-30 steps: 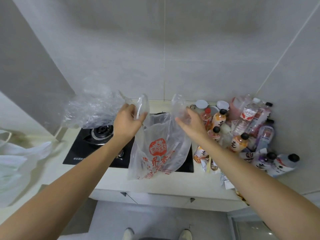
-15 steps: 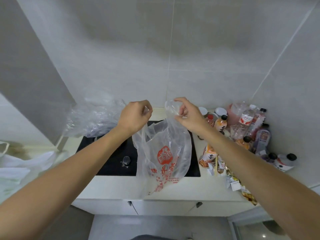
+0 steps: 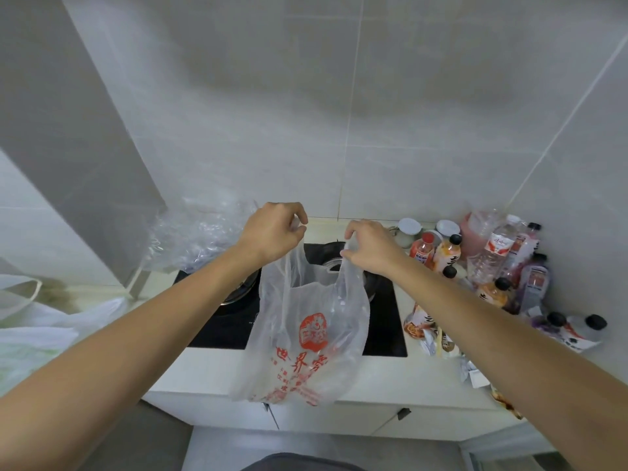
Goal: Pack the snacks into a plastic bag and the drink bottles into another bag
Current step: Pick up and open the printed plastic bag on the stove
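- The left hand (image 3: pixel 275 232) is raised over the stove, its fingers curled and pinching one handle of the plastic bag (image 3: pixel 306 338).
- The right hand (image 3: pixel 370 244) is just beside it, a little lower, thumb and fingertips pinching the bag's other handle.
- The 2 hands are near each other but apart, and the bag's mouth is stretched between them.
- The plastic bag is thin, translucent white, with a round red logo and red characters on its front; it hangs in the air in front of the counter edge, and nothing can be seen inside it.
- Behind the bag lies a black gas stove (image 3: pixel 384 321) set into the pale counter (image 3: pixel 210 375).
- A crumpled clear plastic sheet (image 3: pixel 200 237) is bunched at the back left of the stove, behind the left forearm.
- Drink bottles (image 3: pixel 492 253) crowd the back right corner of the counter: several stand upright with black caps and orange or pink labels, 1 clear one has a red and white label, and 2 black-capped ones (image 3: pixel 577 326) lie on their sides near the wall.
- Snack packets (image 3: pixel 431 334) lie on the counter just right of the stove, partly hidden by the right forearm.
- White bags (image 3: pixel 40 331) sit on the counter at the far left.
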`<state>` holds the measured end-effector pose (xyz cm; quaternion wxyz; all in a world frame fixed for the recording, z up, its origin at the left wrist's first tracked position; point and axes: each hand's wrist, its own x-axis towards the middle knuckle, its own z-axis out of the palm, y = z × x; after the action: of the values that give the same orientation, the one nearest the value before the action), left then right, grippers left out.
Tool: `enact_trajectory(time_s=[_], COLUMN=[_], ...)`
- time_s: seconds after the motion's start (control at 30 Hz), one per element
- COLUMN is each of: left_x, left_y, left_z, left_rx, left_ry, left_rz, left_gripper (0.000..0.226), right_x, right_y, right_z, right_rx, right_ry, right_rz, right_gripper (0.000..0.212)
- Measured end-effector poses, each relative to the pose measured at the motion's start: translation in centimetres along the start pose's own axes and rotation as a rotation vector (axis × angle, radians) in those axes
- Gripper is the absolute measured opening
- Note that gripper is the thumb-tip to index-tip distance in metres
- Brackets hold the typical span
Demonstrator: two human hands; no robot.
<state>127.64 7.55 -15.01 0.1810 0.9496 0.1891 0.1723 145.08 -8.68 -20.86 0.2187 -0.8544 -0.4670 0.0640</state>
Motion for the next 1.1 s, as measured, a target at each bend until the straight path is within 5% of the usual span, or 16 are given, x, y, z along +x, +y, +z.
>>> enact_trajectory(time_s=[0.27,0.43,0.57,0.63,0.93,1.1], left_x=[-0.5,-1.4,-2.2,-2.3,0.2,2.2], left_y=[0.9,0.7,-0.1,-0.5,0.0,1.5], left_z=[0.6,0.5,0.3,0.1,-2.3,-3.0], left_rx=[-0.001,0.004,0.02,0.039,0.058,0.104], left_ry=[-0.007,0.022,0.044,0.036,0.14,0.206], left_rz=[-0.03,-0.06,-0.106,-0.117,-0.088,-0.035], left_gripper=[0.012,0.011,0.011,0.012,0.011,0.011], right_x=[-0.3,-1.4,-2.0,-2.0,0.9,2.1], right_y=[1.7,3.4,4.3,4.5,2.9,2.3], right_z=[3.3,5.6,6.4,6.2,-2.2,-7.1], right_rx=[-0.086,-0.179,-0.255,-0.226,-0.15,-0.166], right_ry=[-0.147,-0.375,-0.451,-0.429,-0.066,-0.006], right_rz=[0.031,0.014,0.001,0.01,-0.183,-0.299], right_gripper=[0.049,0.062,0.034,0.019,0.015,0.014])
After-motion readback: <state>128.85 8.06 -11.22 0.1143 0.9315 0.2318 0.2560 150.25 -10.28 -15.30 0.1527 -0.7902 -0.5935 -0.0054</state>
